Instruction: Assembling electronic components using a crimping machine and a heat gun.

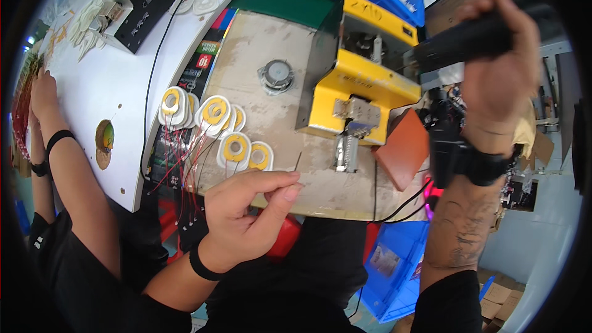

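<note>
My left hand (246, 213) is closed in a pinch over the front of the worn bench board, thumb against forefinger. A short, thin dark pin or wire (298, 161) stands up from the fingertips. Raised at the right, my right hand (502, 80) wraps round a thick black handle (465, 49), slightly blurred. Its narrow end reaches the side of a yellow bench machine (370, 86); whether the two are joined, I cannot tell. Metal clamp-like parts (357, 114) sit on the machine's front. Left of it lies a round grey speaker-like part (276, 76).
Several white discs with yellow rings (235, 148) and trailing wires lie beyond my left hand. A brown-orange block (402, 149) leans near the machine. Blue bins (394, 271) stand below and behind. At far left, another person's hands (44, 95) work by a white table (123, 142).
</note>
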Tool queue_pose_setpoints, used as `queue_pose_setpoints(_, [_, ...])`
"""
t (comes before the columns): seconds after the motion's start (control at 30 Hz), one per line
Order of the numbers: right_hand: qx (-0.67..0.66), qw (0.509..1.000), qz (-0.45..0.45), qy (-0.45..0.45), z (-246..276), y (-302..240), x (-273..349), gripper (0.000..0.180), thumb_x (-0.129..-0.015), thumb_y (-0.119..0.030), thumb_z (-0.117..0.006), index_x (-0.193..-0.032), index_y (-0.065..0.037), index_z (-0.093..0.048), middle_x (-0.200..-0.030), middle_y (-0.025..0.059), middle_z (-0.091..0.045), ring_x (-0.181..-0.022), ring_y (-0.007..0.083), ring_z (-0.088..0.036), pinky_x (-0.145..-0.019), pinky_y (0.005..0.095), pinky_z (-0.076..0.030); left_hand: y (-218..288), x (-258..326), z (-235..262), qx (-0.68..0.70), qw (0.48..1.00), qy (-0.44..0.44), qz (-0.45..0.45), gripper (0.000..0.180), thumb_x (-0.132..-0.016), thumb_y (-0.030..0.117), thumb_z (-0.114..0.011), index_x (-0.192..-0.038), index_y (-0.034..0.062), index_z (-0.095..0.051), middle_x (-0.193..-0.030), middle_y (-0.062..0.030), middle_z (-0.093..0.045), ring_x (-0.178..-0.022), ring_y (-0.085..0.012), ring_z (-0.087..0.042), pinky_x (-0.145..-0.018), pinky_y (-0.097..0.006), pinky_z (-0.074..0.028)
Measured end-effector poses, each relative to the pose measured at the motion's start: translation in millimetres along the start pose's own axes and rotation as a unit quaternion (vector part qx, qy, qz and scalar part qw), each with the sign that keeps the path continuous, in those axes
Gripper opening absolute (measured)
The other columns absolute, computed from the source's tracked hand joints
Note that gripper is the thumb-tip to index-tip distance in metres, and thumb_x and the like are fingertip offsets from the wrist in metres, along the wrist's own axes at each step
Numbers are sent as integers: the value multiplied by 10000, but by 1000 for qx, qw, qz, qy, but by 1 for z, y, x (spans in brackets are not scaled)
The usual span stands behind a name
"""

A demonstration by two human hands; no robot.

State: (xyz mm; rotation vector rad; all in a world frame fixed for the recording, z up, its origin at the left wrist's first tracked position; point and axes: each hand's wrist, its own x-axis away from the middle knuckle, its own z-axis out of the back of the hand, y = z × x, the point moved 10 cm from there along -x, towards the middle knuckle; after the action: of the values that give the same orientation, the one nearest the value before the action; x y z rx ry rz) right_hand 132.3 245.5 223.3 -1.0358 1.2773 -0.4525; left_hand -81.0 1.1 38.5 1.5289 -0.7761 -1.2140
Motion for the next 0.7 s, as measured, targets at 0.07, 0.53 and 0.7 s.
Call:
queue_pose_setpoints(0.07, [274, 954, 123, -22, -14, 6, 14, 140, -1015, -87, -613, -1010, -19, -735, -962, 81, -695, -885, 187, -667, -845, 321, -527, -13, 8, -4, -15, 997, -49, 56, 172, -999, -48, -708, -1168, -74, -723, -1004, -161, -793, -925, -202, -781, -853, -316, -603])
queue_pose_setpoints(0.53, [191, 978, -39, 78, -1, 35, 88, 706, -879, -113, -923, -1447, -17, -515, -1283, 114, -680, -1179, 206, -657, -1057, 386, -523, -33, 6, -19, 188, 957, -18, 220, 185, -1056, 65, -707, -1223, -14, -711, -1011, -118, -782, -807, -107, -678, -725, -260, -539])
queue_pose_setpoints(0.7, [303, 937, 69, 161, -6, -11, 134, 589, -1011, -214, -740, -1489, 21, -490, -1383, 156, -617, -1312, 266, -570, -1110, 409, -440, -34, 0, -18, 278, 924, -11, 261, 220, -1067, 85, -700, -1269, -2, -703, -1032, -116, -781, -769, -106, -652, -722, -257, -532])
